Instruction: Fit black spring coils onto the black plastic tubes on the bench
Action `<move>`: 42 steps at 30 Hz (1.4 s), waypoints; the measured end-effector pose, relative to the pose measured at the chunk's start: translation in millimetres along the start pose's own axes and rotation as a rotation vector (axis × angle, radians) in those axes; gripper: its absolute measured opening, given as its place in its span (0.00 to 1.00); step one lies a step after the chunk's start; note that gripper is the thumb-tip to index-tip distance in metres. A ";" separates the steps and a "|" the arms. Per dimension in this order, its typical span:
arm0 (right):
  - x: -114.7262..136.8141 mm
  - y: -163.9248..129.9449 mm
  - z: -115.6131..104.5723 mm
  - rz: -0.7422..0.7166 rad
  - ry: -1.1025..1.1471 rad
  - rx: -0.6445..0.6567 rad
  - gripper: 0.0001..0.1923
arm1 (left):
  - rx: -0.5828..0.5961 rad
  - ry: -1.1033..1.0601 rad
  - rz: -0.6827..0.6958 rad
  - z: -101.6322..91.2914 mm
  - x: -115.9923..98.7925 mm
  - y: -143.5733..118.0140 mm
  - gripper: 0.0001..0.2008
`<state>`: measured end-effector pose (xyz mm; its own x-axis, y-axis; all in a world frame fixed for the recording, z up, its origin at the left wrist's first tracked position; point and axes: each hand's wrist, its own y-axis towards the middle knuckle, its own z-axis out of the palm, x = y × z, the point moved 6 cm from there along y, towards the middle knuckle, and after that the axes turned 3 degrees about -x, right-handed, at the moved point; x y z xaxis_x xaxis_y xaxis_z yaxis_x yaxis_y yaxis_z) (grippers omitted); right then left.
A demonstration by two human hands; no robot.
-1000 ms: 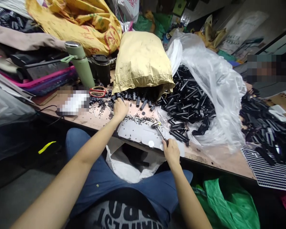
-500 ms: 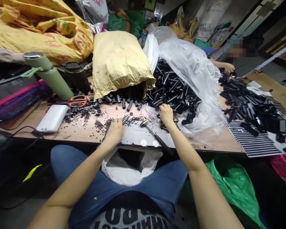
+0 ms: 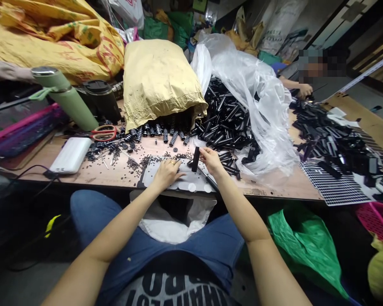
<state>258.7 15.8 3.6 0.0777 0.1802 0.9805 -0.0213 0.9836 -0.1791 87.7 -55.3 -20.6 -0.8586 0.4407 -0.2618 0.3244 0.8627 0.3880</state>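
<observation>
My right hand (image 3: 210, 160) pinches a short black rectangular piece (image 3: 195, 160) and holds it upright just above the worktable. Beside it, my left hand (image 3: 167, 173) lies low over a pale sheet (image 3: 150, 172), thumb stretched out and fingers apart; whatever is under its fingertips is hidden. A hammer (image 3: 207, 178) rests on the sheet, partly covered by the right hand and the black piece. Tiny dark bits (image 3: 124, 168) are scattered left of the left hand. Behind the right hand, a heap of black tubular pieces (image 3: 225, 114) spills from a clear plastic bag (image 3: 268, 110).
A yellowish sack (image 3: 162, 76) spills striped black-and-silver pieces (image 3: 174, 137). Scissors (image 3: 104, 133), a white box-shaped device (image 3: 70, 155), a green bottle (image 3: 68, 100) and a dark tumbler (image 3: 102, 100) stand left. At right, a co-worker's hand (image 3: 304, 90) is over another black heap (image 3: 332, 136).
My right hand has come left and toward me from the heap, now with a black piece. My left hand has shifted right and its fingers have spread; the striped piece there no longer shows.
</observation>
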 end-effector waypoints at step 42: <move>10.5 -93.1 59.5 -0.595 -0.814 0.410 0.61 | -0.151 -1.574 -0.771 -4.4 6.7 -15.5 0.26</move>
<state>202.2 -74.2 35.3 -0.4947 -0.5311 0.6879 -0.5414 0.8075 0.2341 75.2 -66.8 -24.5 0.4095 -0.1418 -0.9012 -0.0494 0.9829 -0.1772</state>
